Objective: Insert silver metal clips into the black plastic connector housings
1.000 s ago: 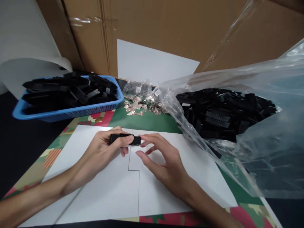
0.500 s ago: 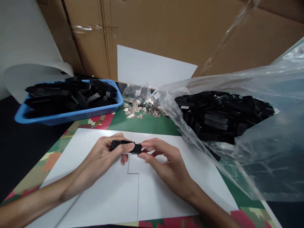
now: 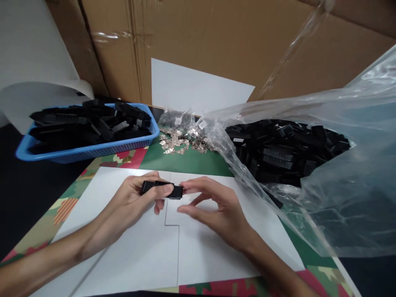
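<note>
A small black plastic housing (image 3: 177, 192), oblong and block-shaped, is gripped between the thumb and fingers of my left hand (image 3: 136, 196). It is held above white sheets (image 3: 148, 255) laid on the table. At the housing's right end is my right hand (image 3: 213, 204), its thumb and fingers spread apart. The index fingertip is against or very close to that end; I cannot tell which. Beyond the sheets lies a heap of small shiny metal pieces (image 3: 175, 142).
A blue basket (image 3: 123, 144) full of black plastic parts stands at the back left. On the right, a clear plastic bag (image 3: 346, 214) spreads open over many black parts (image 3: 278, 156). A cardboard wall (image 3: 216, 37) with white paper (image 3: 198, 86) closes off the back.
My right thumb has moved down and away from the housing, so the fingers are wider apart. My left hand keeps its hold on the housing. The view has shifted slightly.
</note>
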A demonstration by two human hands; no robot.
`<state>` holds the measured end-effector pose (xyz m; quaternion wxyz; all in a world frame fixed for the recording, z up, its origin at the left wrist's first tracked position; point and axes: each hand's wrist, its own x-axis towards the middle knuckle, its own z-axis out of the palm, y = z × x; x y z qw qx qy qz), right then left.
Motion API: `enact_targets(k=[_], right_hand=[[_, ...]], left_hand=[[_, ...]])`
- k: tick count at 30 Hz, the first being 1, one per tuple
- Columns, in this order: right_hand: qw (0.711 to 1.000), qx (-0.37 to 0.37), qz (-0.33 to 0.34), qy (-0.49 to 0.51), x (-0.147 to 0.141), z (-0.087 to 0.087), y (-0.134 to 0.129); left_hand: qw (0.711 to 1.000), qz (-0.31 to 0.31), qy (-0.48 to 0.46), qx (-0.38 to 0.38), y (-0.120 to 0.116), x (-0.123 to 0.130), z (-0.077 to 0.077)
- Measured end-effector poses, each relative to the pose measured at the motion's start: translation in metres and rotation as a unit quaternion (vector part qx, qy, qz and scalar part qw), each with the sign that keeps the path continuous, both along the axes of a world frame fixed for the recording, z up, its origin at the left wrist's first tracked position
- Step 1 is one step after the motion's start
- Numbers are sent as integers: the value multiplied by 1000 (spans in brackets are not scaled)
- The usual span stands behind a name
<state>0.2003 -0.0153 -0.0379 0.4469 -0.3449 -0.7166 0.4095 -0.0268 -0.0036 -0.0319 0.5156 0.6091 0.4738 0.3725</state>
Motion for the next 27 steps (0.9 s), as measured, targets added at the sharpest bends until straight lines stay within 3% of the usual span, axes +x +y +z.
enact_targets(k=[4, 9, 17, 27], right_hand=[[992, 92, -64, -60, -2, -1, -6], [981, 140, -67, -116, -10, -2, -10], [980, 130, -70, -135, -10, 0, -10], [993, 84, -55, -64, -12, -3, -12]], left_hand=[[1000, 5, 5, -11, 1, -1, -1], [1000, -4, 19, -5, 1, -3, -2], [1000, -2, 18, 15, -2, 2, -2], [999, -26, 34, -18, -2, 4, 2]])
